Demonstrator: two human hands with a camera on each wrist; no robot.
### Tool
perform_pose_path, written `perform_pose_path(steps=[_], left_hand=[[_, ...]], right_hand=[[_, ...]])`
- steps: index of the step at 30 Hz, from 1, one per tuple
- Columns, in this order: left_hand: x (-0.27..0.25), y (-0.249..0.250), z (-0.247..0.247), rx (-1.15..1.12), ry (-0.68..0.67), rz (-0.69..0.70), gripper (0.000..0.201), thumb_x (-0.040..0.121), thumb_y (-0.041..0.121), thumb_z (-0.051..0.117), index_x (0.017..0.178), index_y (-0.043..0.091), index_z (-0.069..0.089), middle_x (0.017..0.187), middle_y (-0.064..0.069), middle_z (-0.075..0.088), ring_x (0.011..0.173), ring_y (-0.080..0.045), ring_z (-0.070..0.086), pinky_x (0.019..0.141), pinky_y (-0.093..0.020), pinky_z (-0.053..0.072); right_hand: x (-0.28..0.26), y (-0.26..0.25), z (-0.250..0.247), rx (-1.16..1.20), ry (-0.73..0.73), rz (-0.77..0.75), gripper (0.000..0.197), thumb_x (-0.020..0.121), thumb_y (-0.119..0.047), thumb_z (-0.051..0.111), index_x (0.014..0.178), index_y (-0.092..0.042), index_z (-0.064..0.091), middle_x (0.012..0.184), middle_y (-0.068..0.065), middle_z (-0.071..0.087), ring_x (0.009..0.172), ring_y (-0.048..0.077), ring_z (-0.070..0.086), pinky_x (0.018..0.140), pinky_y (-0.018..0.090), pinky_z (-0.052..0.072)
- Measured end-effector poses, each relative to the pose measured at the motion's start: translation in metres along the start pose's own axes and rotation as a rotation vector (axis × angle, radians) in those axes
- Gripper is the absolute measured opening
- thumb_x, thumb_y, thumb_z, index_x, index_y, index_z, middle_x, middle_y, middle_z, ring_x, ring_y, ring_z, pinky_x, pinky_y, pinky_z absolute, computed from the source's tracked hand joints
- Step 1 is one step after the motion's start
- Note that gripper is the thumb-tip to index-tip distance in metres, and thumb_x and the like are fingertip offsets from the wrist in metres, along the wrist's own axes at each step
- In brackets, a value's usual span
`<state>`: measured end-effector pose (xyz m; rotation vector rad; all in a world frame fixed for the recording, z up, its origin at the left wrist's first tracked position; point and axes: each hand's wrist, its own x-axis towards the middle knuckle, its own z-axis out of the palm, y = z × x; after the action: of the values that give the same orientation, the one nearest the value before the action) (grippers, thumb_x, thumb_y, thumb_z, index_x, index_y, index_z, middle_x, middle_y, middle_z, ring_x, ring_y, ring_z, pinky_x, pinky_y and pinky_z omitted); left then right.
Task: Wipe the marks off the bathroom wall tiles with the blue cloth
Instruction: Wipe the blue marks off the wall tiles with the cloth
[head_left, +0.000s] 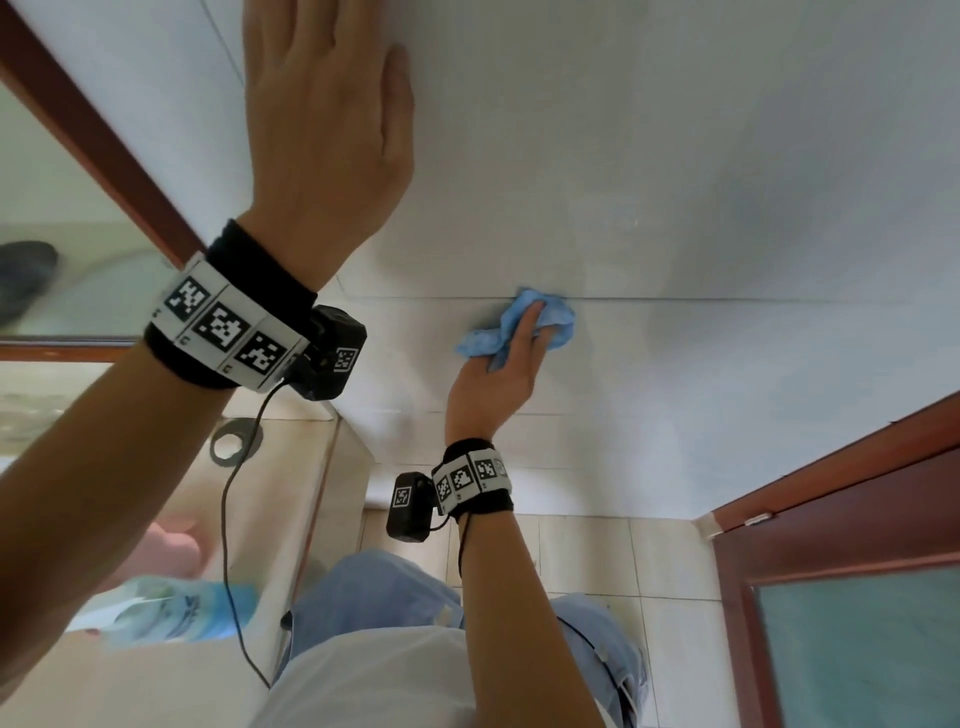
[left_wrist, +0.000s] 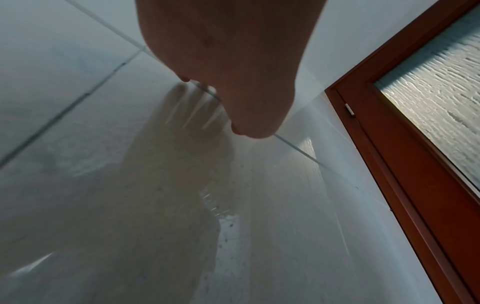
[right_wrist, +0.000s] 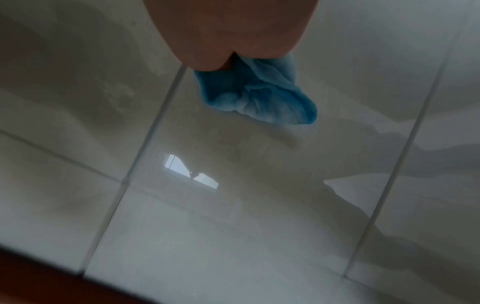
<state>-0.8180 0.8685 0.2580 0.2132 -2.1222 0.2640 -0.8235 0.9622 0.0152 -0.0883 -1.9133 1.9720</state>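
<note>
My right hand (head_left: 511, 358) grips a crumpled blue cloth (head_left: 558, 317) and presses it against the white wall tiles (head_left: 701, 156) on a horizontal grout line. The right wrist view shows the cloth (right_wrist: 259, 92) bunched under the palm (right_wrist: 228, 30), touching a glossy tile (right_wrist: 233, 216). My left hand (head_left: 332, 114) lies flat on the wall, up and to the left, with its fingers straight and nothing in it. In the left wrist view the fingertips (left_wrist: 249, 127) touch the tile, and small dark specks (left_wrist: 228, 226) dot the surface below them.
A red-brown door frame (head_left: 831, 499) with frosted glass stands at the lower right, close to the wiped tiles. Another red-brown frame (head_left: 104, 150) runs along the left. A beige ledge (head_left: 291, 493) with a blue packet (head_left: 176, 608) sits at the lower left.
</note>
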Motion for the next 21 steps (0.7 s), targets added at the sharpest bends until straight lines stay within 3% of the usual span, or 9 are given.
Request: perform_pose_path(steps=[2,4,7,9,11,13,14,17,21], left_hand=[[-0.001,-0.01,-0.001,0.012,-0.037,0.007,0.041,0.108,0.026,0.033,0.129,0.001,0.058,0.127,-0.018,0.06,0.119,-0.037,0.055,0.106,-0.039,0.037],[-0.001,-0.016,-0.004,-0.006,-0.051,0.0,0.041,0.107,0.026,0.034,0.129,0.0,0.057,0.128,-0.018,0.06,0.119,-0.037,0.055,0.107,-0.039,0.037],[-0.002,-0.026,-0.009,0.005,-0.02,-0.074,0.04,0.107,0.026,0.036,0.129,0.0,0.057,0.129,-0.019,0.059,0.123,-0.039,0.055,0.109,-0.039,0.037],[-0.003,-0.033,-0.009,0.041,-0.014,-0.142,0.044,0.108,0.029,0.034,0.132,-0.001,0.056,0.136,-0.021,0.057,0.132,-0.04,0.051,0.115,-0.038,0.032],[-0.005,-0.039,-0.01,0.063,-0.026,-0.187,0.048,0.109,0.03,0.031,0.138,-0.002,0.053,0.142,-0.022,0.054,0.138,-0.039,0.048,0.12,-0.036,0.026],[-0.006,-0.042,-0.009,0.067,-0.019,-0.181,0.049,0.109,0.028,0.031,0.142,-0.003,0.05,0.145,-0.023,0.052,0.141,-0.039,0.046,0.121,-0.035,0.025],[-0.006,-0.043,-0.009,0.06,-0.016,-0.175,0.05,0.108,0.027,0.032,0.145,-0.003,0.049,0.147,-0.024,0.051,0.142,-0.04,0.045,0.122,-0.035,0.025],[-0.006,-0.047,-0.009,0.059,0.002,-0.161,0.051,0.107,0.022,0.034,0.151,-0.001,0.045,0.151,-0.022,0.05,0.144,-0.04,0.044,0.122,-0.033,0.026],[-0.011,-0.062,-0.008,0.047,0.047,-0.088,0.046,0.107,0.016,0.038,0.149,0.003,0.05,0.144,-0.018,0.057,0.135,-0.031,0.049,0.114,-0.032,0.035]], right_hand=[[-0.014,0.001,0.005,-0.045,-0.092,-0.048,0.074,0.097,0.009,0.056,0.157,-0.03,0.041,0.161,-0.005,0.039,0.142,0.016,0.047,0.114,0.026,0.043],[-0.014,-0.001,0.0,-0.015,-0.078,-0.037,0.073,0.094,0.011,0.054,0.155,-0.028,0.045,0.162,-0.001,0.04,0.147,0.019,0.043,0.119,0.028,0.039],[0.023,-0.015,-0.019,0.041,0.186,-0.038,0.063,0.091,0.006,0.05,0.151,-0.013,0.052,0.158,0.011,0.045,0.146,0.024,0.044,0.121,0.023,0.033],[0.065,-0.02,-0.039,0.036,0.38,-0.084,0.057,0.094,0.003,0.052,0.15,-0.003,0.049,0.156,0.012,0.045,0.143,0.013,0.044,0.119,0.018,0.03],[0.104,-0.021,-0.06,0.038,0.439,-0.079,0.053,0.1,0.0,0.053,0.152,-0.002,0.047,0.151,0.009,0.051,0.137,0.006,0.05,0.119,0.024,0.035],[0.121,-0.023,-0.067,0.022,0.39,-0.061,0.054,0.101,-0.009,0.053,0.155,-0.007,0.045,0.149,0.011,0.055,0.132,0.019,0.056,0.115,0.04,0.043],[0.12,-0.027,-0.062,0.027,0.363,-0.058,0.055,0.101,-0.011,0.053,0.155,-0.009,0.044,0.149,0.012,0.055,0.132,0.024,0.057,0.114,0.042,0.044],[0.085,-0.046,-0.023,0.026,0.313,-0.072,0.061,0.096,-0.008,0.052,0.156,-0.009,0.043,0.16,0.017,0.042,0.143,0.027,0.047,0.118,0.033,0.039],[0.011,-0.058,0.022,-0.066,-0.085,-0.234,0.076,0.087,-0.009,0.053,0.16,-0.009,0.032,0.168,0.005,0.019,0.156,0.032,0.024,0.118,0.051,0.039]])
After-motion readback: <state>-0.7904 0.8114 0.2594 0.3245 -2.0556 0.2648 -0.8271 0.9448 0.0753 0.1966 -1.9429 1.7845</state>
